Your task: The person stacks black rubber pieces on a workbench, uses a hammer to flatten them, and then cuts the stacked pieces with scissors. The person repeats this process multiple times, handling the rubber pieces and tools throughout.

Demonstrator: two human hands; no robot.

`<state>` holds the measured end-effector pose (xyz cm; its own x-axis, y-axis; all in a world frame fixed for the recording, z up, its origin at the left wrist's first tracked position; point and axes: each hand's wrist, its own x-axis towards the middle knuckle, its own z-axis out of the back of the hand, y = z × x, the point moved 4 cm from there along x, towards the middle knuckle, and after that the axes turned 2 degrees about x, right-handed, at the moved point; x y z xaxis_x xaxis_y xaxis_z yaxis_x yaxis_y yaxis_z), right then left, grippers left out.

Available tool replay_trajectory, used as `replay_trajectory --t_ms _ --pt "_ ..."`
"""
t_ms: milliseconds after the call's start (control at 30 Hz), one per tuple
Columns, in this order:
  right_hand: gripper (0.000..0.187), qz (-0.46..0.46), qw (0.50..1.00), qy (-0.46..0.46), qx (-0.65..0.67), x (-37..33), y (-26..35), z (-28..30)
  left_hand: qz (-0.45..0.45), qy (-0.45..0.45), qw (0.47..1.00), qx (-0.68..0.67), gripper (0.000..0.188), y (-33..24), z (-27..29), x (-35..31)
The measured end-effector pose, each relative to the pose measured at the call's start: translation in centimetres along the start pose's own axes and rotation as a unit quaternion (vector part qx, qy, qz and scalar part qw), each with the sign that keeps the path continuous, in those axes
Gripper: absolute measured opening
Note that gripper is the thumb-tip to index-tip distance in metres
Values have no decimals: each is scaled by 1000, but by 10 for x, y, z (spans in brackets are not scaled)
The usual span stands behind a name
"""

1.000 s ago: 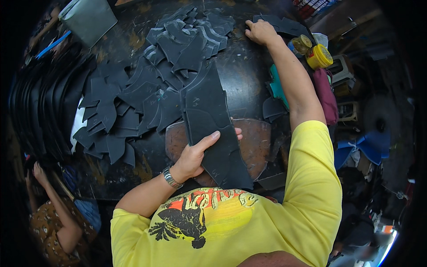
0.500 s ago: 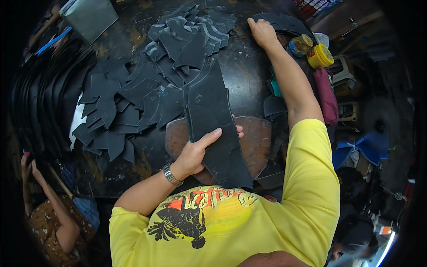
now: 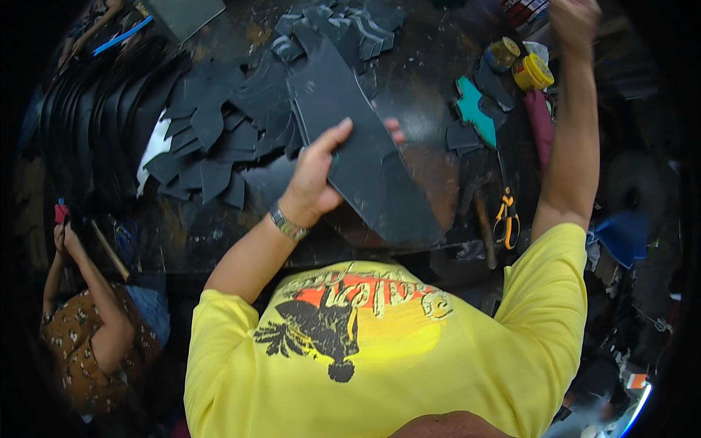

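Note:
My left hand (image 3: pixel 318 175) is closed round a long black sheet piece (image 3: pixel 365 146), seemingly a layered stack. The thumb lies on top and fingertips show at the far edge. This piece slants over the table's near middle, above a brown board (image 3: pixel 431 171). My right hand (image 3: pixel 575 25) is raised at the top right, past the yellow-lidded jar (image 3: pixel 533 71). It is blurred and cut by the picture's edge, so its fingers and anything in them are unclear. Several cut black pieces (image 3: pixel 208 124) lie heaped left of my left hand.
Long black strips (image 3: pixel 95 124) hang at the far left, near another person's hands (image 3: pixel 64 237). A teal shape (image 3: pixel 476 113), orange-handled pliers (image 3: pixel 507 217) and a wooden-handled tool (image 3: pixel 485 230) lie on the right. A maroon pouch (image 3: pixel 539 128) rests beside my right forearm.
My right hand has left the black curved pieces at the far side and swung right. Those pieces no longer show there. The sheet in my left hand has tilted. The view has shifted.

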<state>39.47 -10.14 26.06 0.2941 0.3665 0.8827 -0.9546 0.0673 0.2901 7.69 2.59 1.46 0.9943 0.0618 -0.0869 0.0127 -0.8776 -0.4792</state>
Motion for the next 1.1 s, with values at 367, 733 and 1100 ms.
replay_trajectory --t_ms 367,733,1100 --pt "34 -63 863 424 266 -255 222 1 -80 47 967 -236 57 -9 73 -118" --pt "55 -175 749 629 112 -279 190 54 -47 -96 994 -31 56 20 46 -146" --pt "71 -240 876 418 11 -301 221 -29 -51 -104 992 -47 55 19 56 -157"
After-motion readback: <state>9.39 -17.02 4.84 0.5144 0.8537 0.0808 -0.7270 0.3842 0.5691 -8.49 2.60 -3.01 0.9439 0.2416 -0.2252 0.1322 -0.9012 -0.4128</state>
